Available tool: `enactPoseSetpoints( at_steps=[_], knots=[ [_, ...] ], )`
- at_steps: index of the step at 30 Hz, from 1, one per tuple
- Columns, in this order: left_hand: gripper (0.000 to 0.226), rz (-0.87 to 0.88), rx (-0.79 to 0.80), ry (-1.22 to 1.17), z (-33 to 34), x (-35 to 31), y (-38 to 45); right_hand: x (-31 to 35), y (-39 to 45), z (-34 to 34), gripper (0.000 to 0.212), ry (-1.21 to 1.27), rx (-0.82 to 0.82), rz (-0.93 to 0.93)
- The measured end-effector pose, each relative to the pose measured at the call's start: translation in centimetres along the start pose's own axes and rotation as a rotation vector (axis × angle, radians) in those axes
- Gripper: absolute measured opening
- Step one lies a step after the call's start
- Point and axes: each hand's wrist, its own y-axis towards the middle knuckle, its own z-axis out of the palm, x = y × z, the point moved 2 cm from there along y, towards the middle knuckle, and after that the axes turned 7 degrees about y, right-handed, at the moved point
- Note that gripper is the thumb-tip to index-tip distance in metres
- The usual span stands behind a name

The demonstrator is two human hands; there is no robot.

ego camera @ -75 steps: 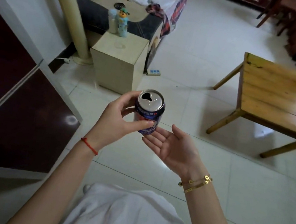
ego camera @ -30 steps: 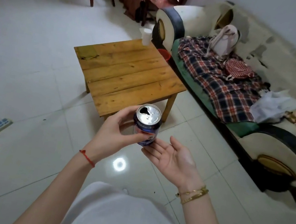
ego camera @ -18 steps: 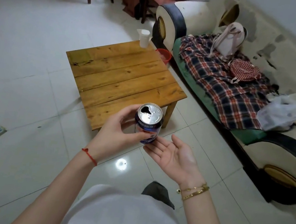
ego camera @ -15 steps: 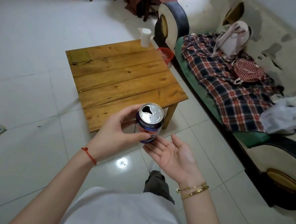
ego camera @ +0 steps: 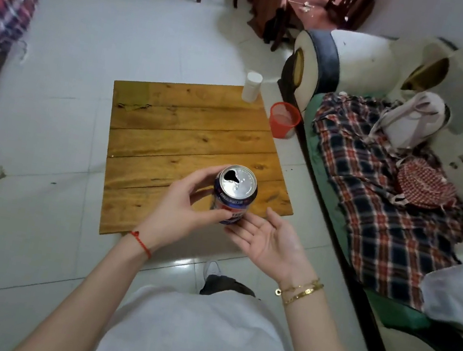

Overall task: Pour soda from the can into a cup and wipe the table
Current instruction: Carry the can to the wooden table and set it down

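Soda can (ego camera: 234, 195) stands upright and open-topped in the left hand (ego camera: 178, 215), fingers and thumb curled round its side, above the wooden table's (ego camera: 188, 135) near edge. Right hand (ego camera: 270, 240) lies open, palm up, fingertips under the can's base. White cup (ego camera: 252, 86) sits at the table's far right corner.

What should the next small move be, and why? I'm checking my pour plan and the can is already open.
Probably carry the can forward to the far right corner of the wooden table, where the white cup stands. The left hand grips the upright can, the right hand lies open beside its base, and the cup is well beyond it.
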Motion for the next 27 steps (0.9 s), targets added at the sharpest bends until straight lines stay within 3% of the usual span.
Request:
enactPoseSetpoints(
  at_steps=[11, 18, 27],
  knots=[
    [0.071, -0.14, -0.256, -0.051, 3.3, 1.6, 11.8, 12.6, 8.8, 0.8, 0.061, -0.038, -0.028, 0.173],
    [0.071, -0.269, -0.392, -0.083, 2.8, 5.7, 17.7, 15.3, 15.6, 1.9, 0.059, -0.008, -0.149, 0.22],
    [0.07, -0.345, -0.45, -0.078, 2.4, 12.8, 25.4, 17.4, 25.0, 2.9, 0.056, -0.038, -0.256, 0.185]
  ],
)
